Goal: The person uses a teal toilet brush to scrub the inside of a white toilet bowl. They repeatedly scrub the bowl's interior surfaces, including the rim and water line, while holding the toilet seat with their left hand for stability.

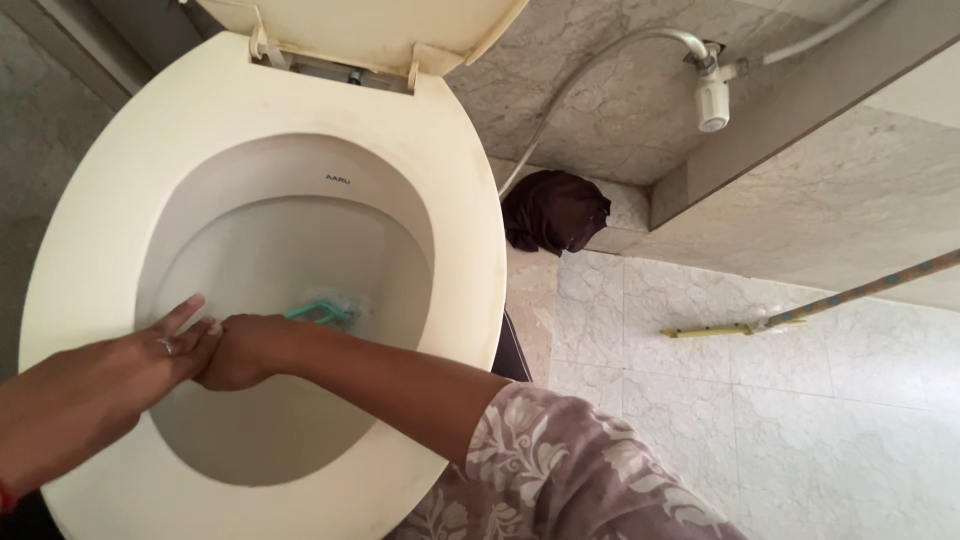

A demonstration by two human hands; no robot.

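A cream toilet with its seat [470,250] down fills the left of the head view. My right hand [243,352] reaches into the bowl from the lower right, its arm in a grey floral sleeve. It is closed around a teal brush [325,312], whose head rests against the bowl's inner wall. My left hand [160,352], wearing a ring, comes in over the seat's left side. Its fingers lie flat against the knuckles of my right hand and hold nothing.
The toilet lid [370,30] stands raised at the top. A white hand sprayer [712,98] with a hose hangs on the marble wall. A dark cloth [553,212] sits in the corner. A long-handled wiper with a yellow head [715,329] lies on the tiled floor.
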